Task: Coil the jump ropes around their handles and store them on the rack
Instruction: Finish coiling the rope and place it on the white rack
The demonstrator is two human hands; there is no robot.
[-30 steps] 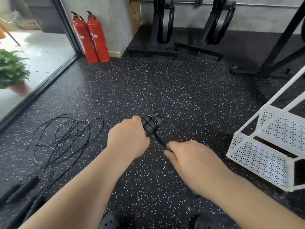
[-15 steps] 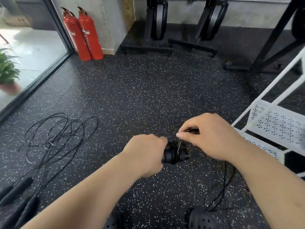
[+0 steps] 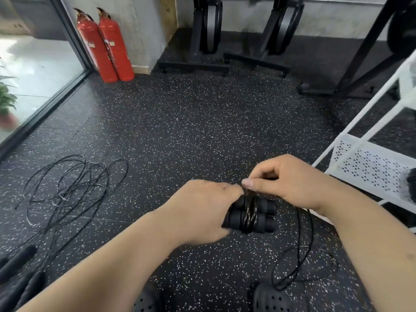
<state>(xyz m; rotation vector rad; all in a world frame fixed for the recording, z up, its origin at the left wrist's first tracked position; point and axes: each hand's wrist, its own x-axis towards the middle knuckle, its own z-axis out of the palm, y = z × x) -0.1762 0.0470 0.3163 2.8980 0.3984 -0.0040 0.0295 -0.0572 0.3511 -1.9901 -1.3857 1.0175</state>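
While the left hand (image 3: 202,208) closes around two black handles (image 3: 258,216) held side by side, their free ends point right, toward the rack (image 3: 369,167). Several turns of thin black rope (image 3: 249,212) circle both handles near their middle. The right hand (image 3: 290,183) sits just above and right of the handles, thumb and forefinger pinched together on the rope where it leaves the coil; the other fingers curl loosely inward. From under the right wrist the slack rope (image 3: 301,251) hangs down and loops over the speckled floor (image 3: 191,122) beside a dark perforated shoe (image 3: 274,298). The white rack stands at the right edge, its perforated shelf well clear of the hands; a dark item on the shelf is cut off by the frame and cannot be identified. To the left, a second rope (image 3: 74,181) lies on the floor in a loose tangle, its strands running toward dark handles (image 3: 20,255) at the lower left corner. Two red extinguishers (image 3: 105,43) stand against the far wall beside a glass door (image 3: 29,75). Black equipment stands (image 3: 209,34) line the back wall.
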